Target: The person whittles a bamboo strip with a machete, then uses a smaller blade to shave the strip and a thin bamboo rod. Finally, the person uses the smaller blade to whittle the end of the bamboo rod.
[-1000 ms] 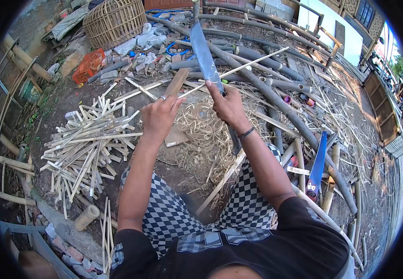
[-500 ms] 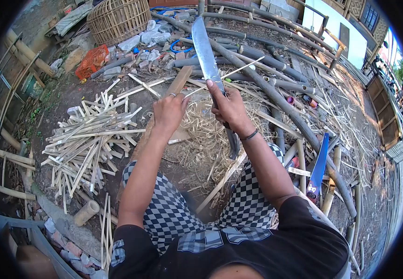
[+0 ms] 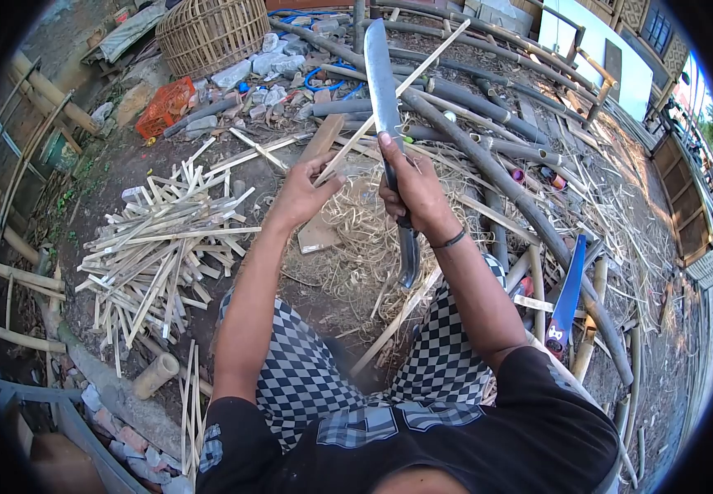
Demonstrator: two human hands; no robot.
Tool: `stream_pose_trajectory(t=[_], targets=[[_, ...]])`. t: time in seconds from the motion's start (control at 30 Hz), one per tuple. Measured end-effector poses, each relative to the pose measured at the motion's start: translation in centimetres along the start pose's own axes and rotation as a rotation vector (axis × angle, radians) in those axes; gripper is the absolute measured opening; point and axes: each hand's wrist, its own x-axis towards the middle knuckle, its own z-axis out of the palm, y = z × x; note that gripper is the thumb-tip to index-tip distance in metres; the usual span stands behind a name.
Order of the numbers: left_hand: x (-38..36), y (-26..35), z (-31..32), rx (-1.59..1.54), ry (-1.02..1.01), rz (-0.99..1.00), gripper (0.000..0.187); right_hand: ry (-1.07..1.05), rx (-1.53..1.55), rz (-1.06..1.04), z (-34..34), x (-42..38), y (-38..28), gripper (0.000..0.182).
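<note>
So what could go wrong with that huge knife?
The knife could slip along the thin strip and nick the left hand, which holds the strip's near end without a glove.
The right hand has its thumb up by the blade's base, so it might slide onto the edge.
If dropped, the knife could hit the legs in checkered trousers below.

Knife hndl (image 3: 408,257) partly hid. by R hand (image 3: 418,193), strip's (image 3: 435,56) mid. behind blade (image 3: 382,78), basket (image 3: 212,34) cut by top edge.
</note>
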Motion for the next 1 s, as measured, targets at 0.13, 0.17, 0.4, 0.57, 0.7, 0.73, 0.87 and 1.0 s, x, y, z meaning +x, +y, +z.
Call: stream_pose_trajectory(t=[0.13, 0.17, 0.4, 0.57, 0.7, 0.73, 0.87, 1.0], targets=[[-0.6, 1.8, -1.8, -0.472, -0.299, -0.109, 0.055, 0.048, 0.032, -0.005, -0.9, 0.6, 0.2, 0.054], [-0.6, 2.0, -2.0, -0.733, -0.37, -0.185, 0.054, 0.048, 0.035, -0.002, -1.0, 0.6, 0.3, 0.054], [-0.3, 1.5, -1.4, -0.836, -0.141, -0.391, 0.043, -0.007, 0.018, -0.018, -0.1, -0.3, -0.1, 0.052], [0.2, 0.3, -1.0, -0.795, 0.039, -0.471, 0.036, -0.021, -0.008, -0.012, 0.2, -0.6, -0.3, 0.052], [0.5, -0.6, -1.3, -0.733, 0.107, -0.509, 0.034, -0.088, -0.024, -0.019, 0.3, -0.9, -0.2, 0.052], [0.5, -0.9, -1.4, -0.777, 0.109, -0.493, 0.034, -0.09, -0.024, -0.018, 0.4, -0.9, -0.1, 0.052], [0.7, -1.1, -1.6, -0.84, 0.172, -0.506, 0.034, -0.124, -0.053, -0.046, 0.9, -1.2, -0.2, 0.051], [1.0, -1.9, -1.9, -0.845, 0.26, -0.538, 0.033, -0.172, -0.062, -0.087, 1.0, -1.5, 0.0, 0.051]])
